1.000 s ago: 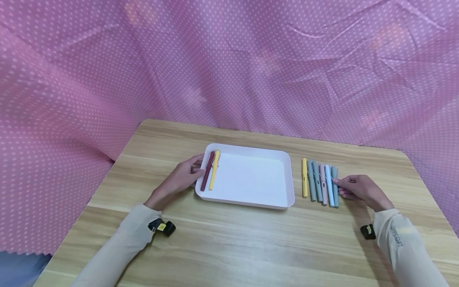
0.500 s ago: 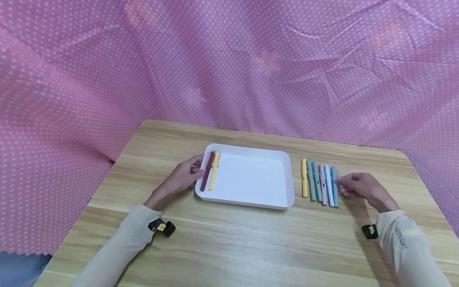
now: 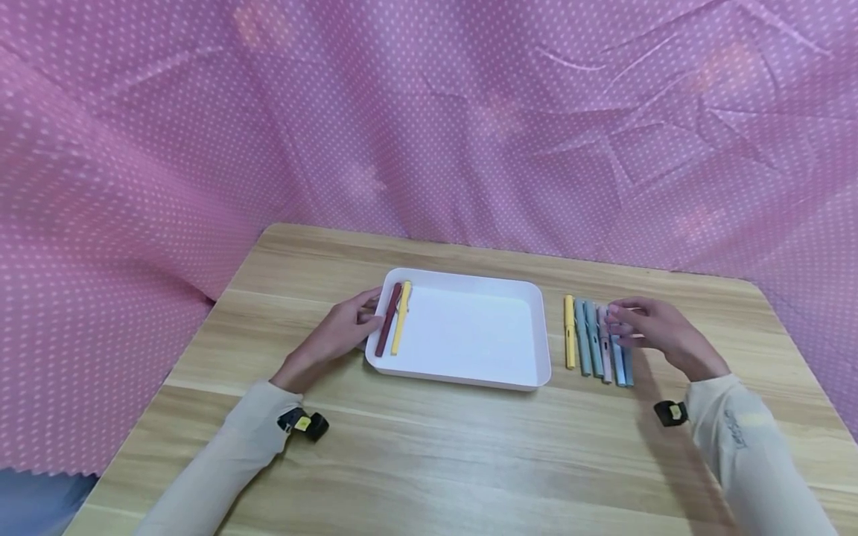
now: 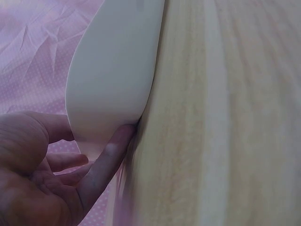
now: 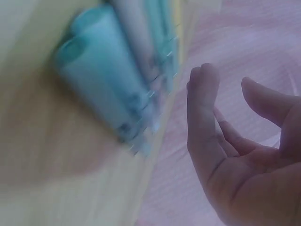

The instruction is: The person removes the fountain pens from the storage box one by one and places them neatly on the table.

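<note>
My left hand (image 3: 345,325) holds the left end of a shallow white tray (image 3: 462,380), thumb over the rim and fingers against the outer wall (image 4: 108,70). A dark red pen (image 3: 387,320) and a yellow pen (image 3: 401,320) lie side by side at that end of the tray. My right hand (image 3: 653,331) hovers over the right part of a row of capped pens, its fingers bent and apart with nothing between them. From the left, the row has a yellow pen (image 3: 570,335), two grey-green pens (image 3: 583,342), a pink pen (image 3: 606,361), then bluish pens (image 5: 99,66) partly covered by the hand.
Everything stands on a light wood-grain table (image 3: 436,461). Pink dotted cloth (image 3: 429,134) hangs behind its far edge and down the left side. A small black wrist camera (image 3: 670,413) sits below my right sleeve.
My right hand was at the rightmost pen, drew back slightly to the right, then rose and moved left over the row. The left hand and the tray have stayed put.
</note>
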The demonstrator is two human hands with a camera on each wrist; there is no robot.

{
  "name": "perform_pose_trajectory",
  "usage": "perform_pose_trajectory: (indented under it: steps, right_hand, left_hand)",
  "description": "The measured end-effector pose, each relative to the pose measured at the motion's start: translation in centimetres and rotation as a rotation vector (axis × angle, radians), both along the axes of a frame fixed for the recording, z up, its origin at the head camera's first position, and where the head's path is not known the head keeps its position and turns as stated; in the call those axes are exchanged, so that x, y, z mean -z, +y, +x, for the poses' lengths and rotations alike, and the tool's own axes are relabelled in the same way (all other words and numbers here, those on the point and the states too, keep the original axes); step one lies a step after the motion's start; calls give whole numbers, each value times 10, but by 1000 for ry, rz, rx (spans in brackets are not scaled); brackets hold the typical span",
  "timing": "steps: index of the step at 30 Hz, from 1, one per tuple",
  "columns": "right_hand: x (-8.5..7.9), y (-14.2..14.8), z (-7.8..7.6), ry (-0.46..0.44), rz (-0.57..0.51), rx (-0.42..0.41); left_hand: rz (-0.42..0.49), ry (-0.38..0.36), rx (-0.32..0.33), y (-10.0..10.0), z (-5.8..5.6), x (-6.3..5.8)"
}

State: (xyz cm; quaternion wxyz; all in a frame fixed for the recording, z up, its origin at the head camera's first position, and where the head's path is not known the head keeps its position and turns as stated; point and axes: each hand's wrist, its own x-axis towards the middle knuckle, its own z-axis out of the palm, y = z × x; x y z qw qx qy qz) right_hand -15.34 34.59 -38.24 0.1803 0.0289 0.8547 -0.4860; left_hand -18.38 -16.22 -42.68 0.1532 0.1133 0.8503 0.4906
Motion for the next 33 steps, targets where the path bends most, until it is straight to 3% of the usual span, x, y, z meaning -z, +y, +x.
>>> perform_pose_trajectory:
  steps: [16, 20, 25, 33]
  right_hand:
    - [-32, -87, -38, 8, -69, -66]
    - [-38, -111, -45, 7, -98, -114]
    - [-38, -141, -55, -18, -123, -155]
    - [-24, -183, -68, -67, -147, -191]
  left_hand:
    - [-16, 8, -3, 0, 0, -1]
    - [10, -15, -10, 1, 1, -2]
    - [25, -31, -19, 2, 1, -4]
    - [21, -22, -14, 0, 2, -2]
